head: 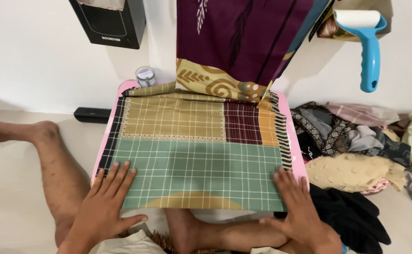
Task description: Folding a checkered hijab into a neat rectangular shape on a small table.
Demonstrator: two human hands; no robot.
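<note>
- Basically head view only: person sitting on the floor, bare legs folded under a small pink tabletop [121, 91].
- Checked cloth [196, 146] is lying flat over the tabletop, covering nearly all of it; green grid panel nearest the person, tan grid panel and a dark red striped patch behind it, black striped borders running along both side edges.
- Left hand [107, 200] is lying flat, fingers spread, pressing on the near left corner of the cloth; thumb is sticking out to the side below the cloth edge.
- Right hand [296, 202] is lying flat too, fingers close together, pressing on the near right corner of the cloth, just at the tabletop's edge.
- Neither hand is pinching anything; both palms are facing down.
- Far end of the cloth is meeting a maroon patterned fabric [239, 37] that is hanging down from above onto the back of the tabletop.
- Small clear jar with a white lid [145, 75] is standing at the back left corner of the tabletop, just beside the cloth.
- Blue-handled lint roller [369, 42] is hanging on the wall, upper right.
- Black box [109, 21] is sitting up at top left against the wall.
- Pile of mixed clothes [361, 141] is lying on the floor to the right of the tabletop, with a black garment [356, 216] nearest the right hand.
</note>
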